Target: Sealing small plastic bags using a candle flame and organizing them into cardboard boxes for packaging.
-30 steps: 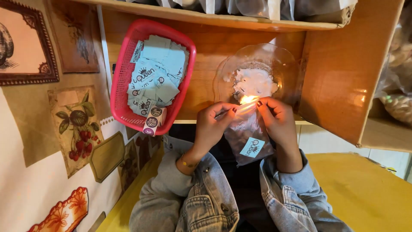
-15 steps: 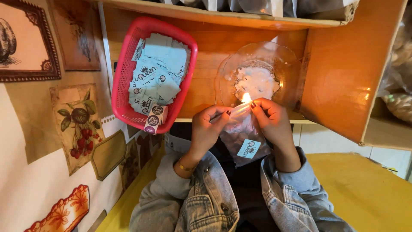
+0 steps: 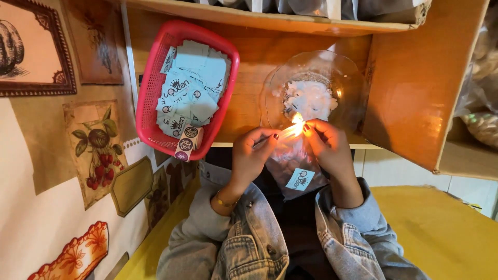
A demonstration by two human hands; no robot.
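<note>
Pinching clear bag (image 3: 295, 163) top edge: left hand (image 3: 250, 155), right hand (image 3: 328, 146); bag hangs below grip, flame (image 3: 296, 126) between.

Denim jacket, dark nails, gold bracelet

Both arms wear faded blue denim sleeves with pale cuffs and metal buttons, open over a black top. The left hand (image 3: 249, 155) has a thin gold bracelet at the wrist; the right hand (image 3: 329, 148) shows dark-polished nails on its fingers (image 3: 307, 127).
</note>
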